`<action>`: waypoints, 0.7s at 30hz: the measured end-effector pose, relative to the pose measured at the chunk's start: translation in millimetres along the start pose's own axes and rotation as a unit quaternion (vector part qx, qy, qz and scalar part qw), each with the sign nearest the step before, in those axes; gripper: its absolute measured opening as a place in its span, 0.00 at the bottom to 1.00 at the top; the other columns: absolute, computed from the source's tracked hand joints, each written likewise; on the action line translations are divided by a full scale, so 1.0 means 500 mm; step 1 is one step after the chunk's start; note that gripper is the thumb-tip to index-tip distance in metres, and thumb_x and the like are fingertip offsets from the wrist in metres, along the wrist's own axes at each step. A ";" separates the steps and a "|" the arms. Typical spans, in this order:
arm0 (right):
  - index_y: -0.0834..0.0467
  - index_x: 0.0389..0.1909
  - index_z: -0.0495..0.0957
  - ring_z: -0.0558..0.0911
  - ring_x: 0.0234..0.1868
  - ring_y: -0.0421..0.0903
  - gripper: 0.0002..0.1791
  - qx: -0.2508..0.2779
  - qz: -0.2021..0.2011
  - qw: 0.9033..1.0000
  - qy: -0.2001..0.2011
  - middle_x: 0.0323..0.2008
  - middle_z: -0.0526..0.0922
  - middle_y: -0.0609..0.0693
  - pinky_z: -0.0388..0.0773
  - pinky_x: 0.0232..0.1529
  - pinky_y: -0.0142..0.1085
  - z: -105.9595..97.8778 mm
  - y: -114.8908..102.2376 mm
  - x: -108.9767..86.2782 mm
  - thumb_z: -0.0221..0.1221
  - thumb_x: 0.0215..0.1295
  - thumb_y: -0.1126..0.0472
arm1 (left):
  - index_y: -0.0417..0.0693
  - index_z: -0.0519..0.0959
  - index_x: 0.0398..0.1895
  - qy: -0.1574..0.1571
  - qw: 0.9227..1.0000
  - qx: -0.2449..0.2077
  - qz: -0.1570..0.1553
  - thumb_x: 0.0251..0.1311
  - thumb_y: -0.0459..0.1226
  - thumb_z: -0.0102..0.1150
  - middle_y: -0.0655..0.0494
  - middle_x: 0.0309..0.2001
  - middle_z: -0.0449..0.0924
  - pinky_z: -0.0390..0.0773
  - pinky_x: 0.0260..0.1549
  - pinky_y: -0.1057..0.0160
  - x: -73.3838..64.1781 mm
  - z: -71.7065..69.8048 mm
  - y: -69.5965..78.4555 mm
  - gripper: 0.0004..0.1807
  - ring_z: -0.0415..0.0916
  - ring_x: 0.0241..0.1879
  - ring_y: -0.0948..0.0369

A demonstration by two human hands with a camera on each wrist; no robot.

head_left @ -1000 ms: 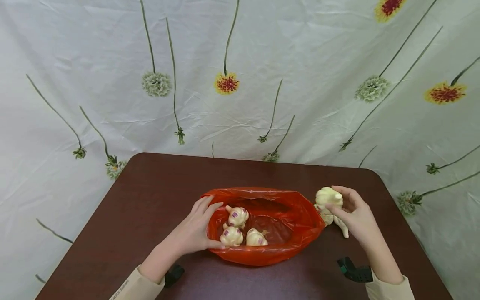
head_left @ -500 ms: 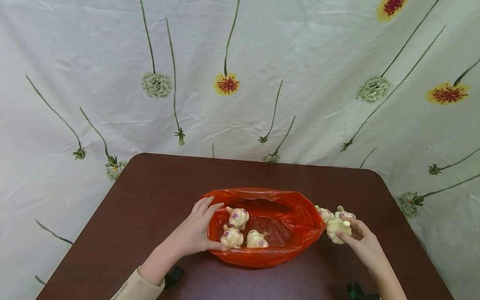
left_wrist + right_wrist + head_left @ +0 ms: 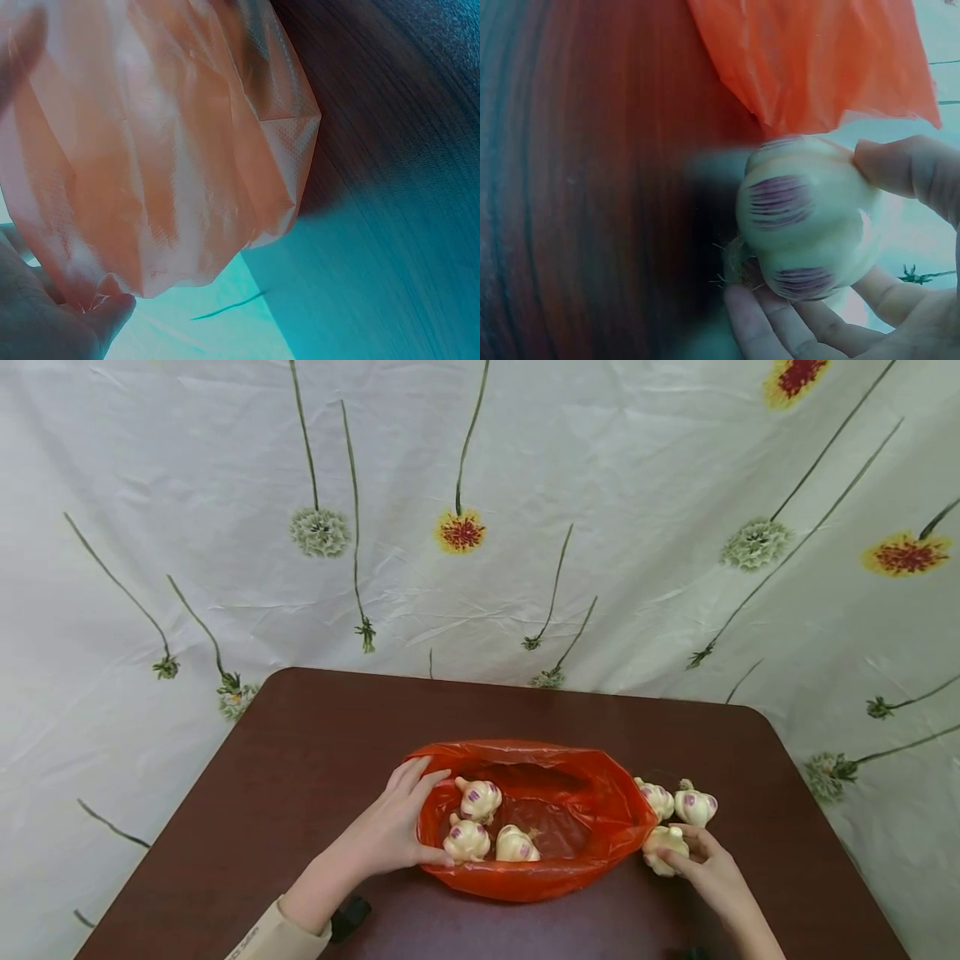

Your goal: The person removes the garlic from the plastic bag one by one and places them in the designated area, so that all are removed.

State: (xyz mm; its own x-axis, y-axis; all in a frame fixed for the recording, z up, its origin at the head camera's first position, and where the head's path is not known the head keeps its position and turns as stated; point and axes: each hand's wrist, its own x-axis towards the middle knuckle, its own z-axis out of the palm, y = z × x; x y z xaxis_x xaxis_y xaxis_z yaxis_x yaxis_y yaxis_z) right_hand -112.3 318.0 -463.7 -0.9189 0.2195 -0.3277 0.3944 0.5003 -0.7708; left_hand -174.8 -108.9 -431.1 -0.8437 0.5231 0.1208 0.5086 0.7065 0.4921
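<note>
A red plastic bag [image 3: 540,883] stands with its mouth wide in the middle of the table. Inside, toward its left side, lie three garlic bulbs, one of them [image 3: 480,799] at the back. My left hand [image 3: 386,831] grips the bag's left rim, thumb at the front and fingers farther back; bunched plastic [image 3: 112,289] shows by the thumb in the left wrist view. Beside the bag's right end, my right hand [image 3: 712,868] holds a garlic bulb [image 3: 810,217] between thumb and fingers. The bulb has purple streaks and a rooty end.
Two more garlic bulbs lie behind my right hand: one [image 3: 657,799] against the bag's right side, one [image 3: 695,807] farther right. The dark brown table [image 3: 337,718] has rounded back corners. Flower-printed white cloth [image 3: 645,460] hangs behind it.
My right hand has brought its garlic bulb toward me, down from above the other two bulbs to near the bag's right front, uncovering them. The left hand has stayed on the bag's rim.
</note>
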 end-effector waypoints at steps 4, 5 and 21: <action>0.67 0.66 0.64 0.77 0.41 0.32 0.35 -0.009 -0.006 1.000 -0.002 0.56 0.79 0.61 0.74 0.40 0.29 0.007 0.003 0.003 0.64 0.65 0.53 | 0.42 0.65 0.68 0.000 1.000 -0.002 -0.001 0.37 0.53 0.80 0.36 0.72 0.56 0.71 0.61 0.39 -0.001 0.000 0.000 0.54 0.52 0.71 0.40; 0.67 0.66 0.64 0.78 0.43 0.34 0.35 -0.013 -0.010 1.000 -0.003 0.56 0.79 0.62 0.74 0.40 0.29 0.008 0.002 0.003 0.64 0.65 0.53 | 0.42 0.65 0.68 0.001 1.000 -0.002 -0.001 0.37 0.53 0.80 0.36 0.72 0.56 0.71 0.61 0.39 -0.001 0.001 0.000 0.54 0.51 0.72 0.40; 0.68 0.67 0.62 0.76 0.61 0.64 0.40 -0.106 -0.028 0.994 0.009 0.65 0.69 0.70 0.80 0.49 0.43 -0.010 -0.026 -0.006 0.64 0.64 0.47 | 0.42 0.65 0.68 0.009 1.000 -0.002 0.009 0.35 0.53 0.81 0.35 0.72 0.56 0.71 0.61 0.39 0.000 -0.001 0.001 0.55 0.51 0.72 0.39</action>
State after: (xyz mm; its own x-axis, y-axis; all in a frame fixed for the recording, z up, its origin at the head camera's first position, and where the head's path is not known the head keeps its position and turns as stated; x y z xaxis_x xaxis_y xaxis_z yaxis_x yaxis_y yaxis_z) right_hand -114.4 315.0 -450.1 -0.9400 0.1996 -0.2767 0.3365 0.6774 -0.6541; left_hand -174.8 -109.0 -430.4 -0.8377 0.5267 0.1443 0.5224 0.6959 0.4927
